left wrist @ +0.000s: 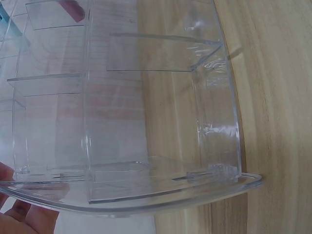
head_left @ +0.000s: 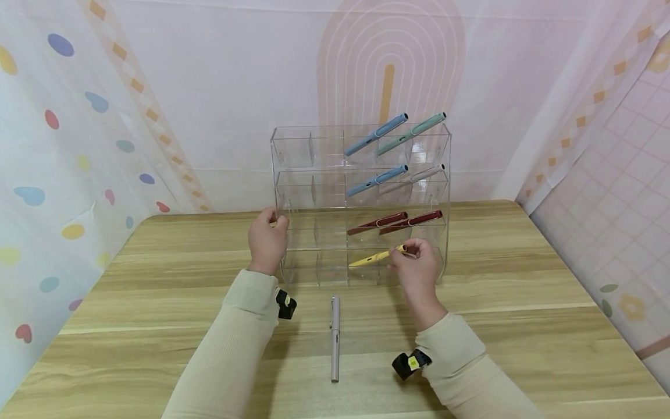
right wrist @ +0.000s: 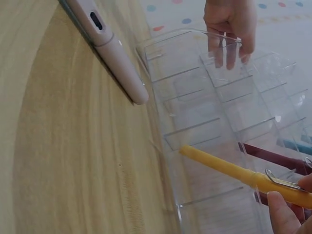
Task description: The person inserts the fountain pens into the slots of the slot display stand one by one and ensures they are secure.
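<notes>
On the wooden table stands a clear acrylic pen rack (head_left: pixel 300 238) with several tiers split by dividers. My left hand (head_left: pixel 267 244) holds its left side edge; the fingertips (left wrist: pixel 41 218) wrap that edge in the left wrist view. At the bottom tier, my right hand (head_left: pixel 419 269) pinches a yellow pen (head_left: pixel 370 258) near its clip end. The pen slants, its other end low in a compartment right of the rack's middle. In the right wrist view, thumb and fingers sit around the yellow cap (right wrist: pixel 273 186).
A pale grey-pink pen (head_left: pixel 335 343) lies on the table before the rack. Above the yellow pen, two dark red pens (head_left: pixel 384 222), a blue pen (head_left: pixel 378 180), a pale pen (head_left: pixel 419 176), another blue pen (head_left: pixel 377 134) and a green pen (head_left: pixel 413 132) lean in the tiers. A curtain (head_left: pixel 225 87) hangs behind.
</notes>
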Demonstrator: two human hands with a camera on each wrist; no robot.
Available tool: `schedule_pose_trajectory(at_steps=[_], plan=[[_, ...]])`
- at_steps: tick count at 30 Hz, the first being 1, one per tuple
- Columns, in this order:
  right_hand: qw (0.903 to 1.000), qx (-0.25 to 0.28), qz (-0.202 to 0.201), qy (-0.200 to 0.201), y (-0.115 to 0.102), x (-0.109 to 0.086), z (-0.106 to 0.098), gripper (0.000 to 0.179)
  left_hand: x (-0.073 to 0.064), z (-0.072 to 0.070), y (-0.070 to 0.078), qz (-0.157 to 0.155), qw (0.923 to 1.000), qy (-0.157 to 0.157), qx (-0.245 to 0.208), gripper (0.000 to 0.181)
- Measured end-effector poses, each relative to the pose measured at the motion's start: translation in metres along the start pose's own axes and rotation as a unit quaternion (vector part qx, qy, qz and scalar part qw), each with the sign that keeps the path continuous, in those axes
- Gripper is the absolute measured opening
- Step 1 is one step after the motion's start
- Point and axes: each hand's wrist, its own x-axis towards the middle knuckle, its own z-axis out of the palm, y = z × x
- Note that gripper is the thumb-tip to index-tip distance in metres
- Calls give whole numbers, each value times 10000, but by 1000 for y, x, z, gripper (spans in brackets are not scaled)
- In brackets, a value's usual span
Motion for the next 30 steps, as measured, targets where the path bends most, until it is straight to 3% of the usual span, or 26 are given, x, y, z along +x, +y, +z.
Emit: schedule_pose_trajectory(at_steps=[18,30], plan=[[9997,45,69,-221,8,-4,0,22,1,1,0,-164,9999,17,-37,27],[9998,-14,17,-187,8,-4,-1,24,2,1,-1,-109,9999,-22,-23,26]])
